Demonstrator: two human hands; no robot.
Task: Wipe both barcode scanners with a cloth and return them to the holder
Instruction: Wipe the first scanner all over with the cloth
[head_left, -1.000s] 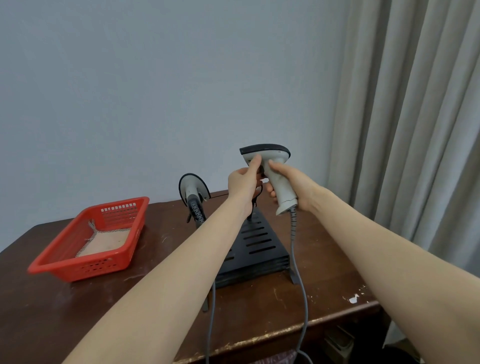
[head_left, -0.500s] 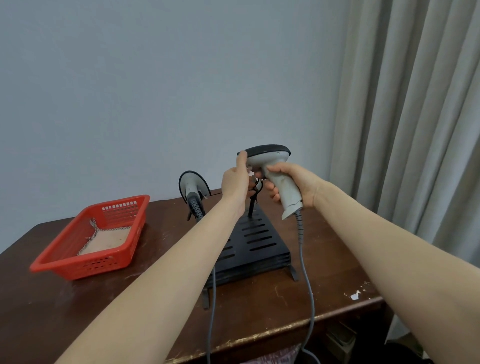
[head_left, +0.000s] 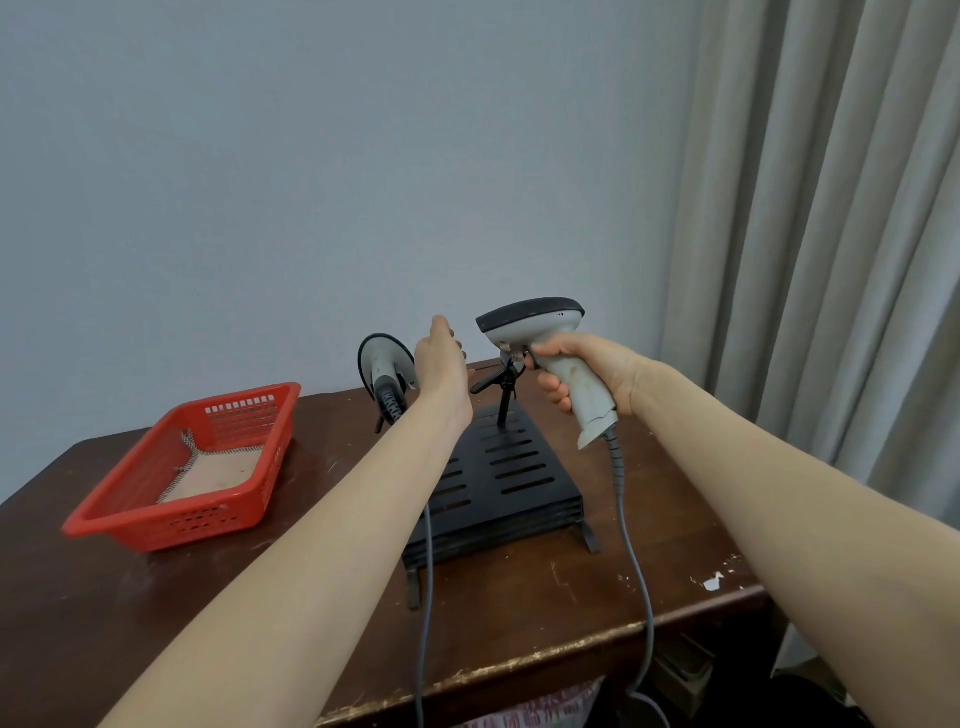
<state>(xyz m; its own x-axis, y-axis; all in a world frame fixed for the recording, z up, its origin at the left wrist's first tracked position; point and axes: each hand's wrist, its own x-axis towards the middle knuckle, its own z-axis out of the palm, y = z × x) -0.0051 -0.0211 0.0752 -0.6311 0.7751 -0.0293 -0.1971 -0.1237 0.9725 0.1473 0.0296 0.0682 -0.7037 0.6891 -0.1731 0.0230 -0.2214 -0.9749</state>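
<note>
Behind the dark wooden worktop (head_left: 156, 613) stood a plain grey-blue wall (head_left: 311, 156), with pale curtains (head_left: 831, 234) hanging down your right side. Your right hand (head_left: 582, 376) was wrapped tightly around the grip of a grey barcode scanner (head_left: 540, 338), holding it in the air above the back of the black holder (head_left: 514, 478), with its dark-topped head pointing to the left. Its grey cable (head_left: 631, 545) dropped from the base of the grip, ran down past the holder's right edge and went over the front edge of the worktop. Your left hand (head_left: 444, 364) was raised just left of that scanner's head, fingers loose and spread, gripping nothing and not touching the scanner. Beyond your left hand, the second scanner (head_left: 384, 364) sat at the left of the holder with its rounded head facing you; how it was seated you could not tell, since your forearm covered that part. A thin black cradle arm (head_left: 501, 384) stood up from the slotted holder between your two hands. Well to the left on the worktop lay a red basket (head_left: 130, 525), and inside it was a flat beige cloth (head_left: 218, 470) with a stitched edge. White chips marked the worktop near its front right corner.
</note>
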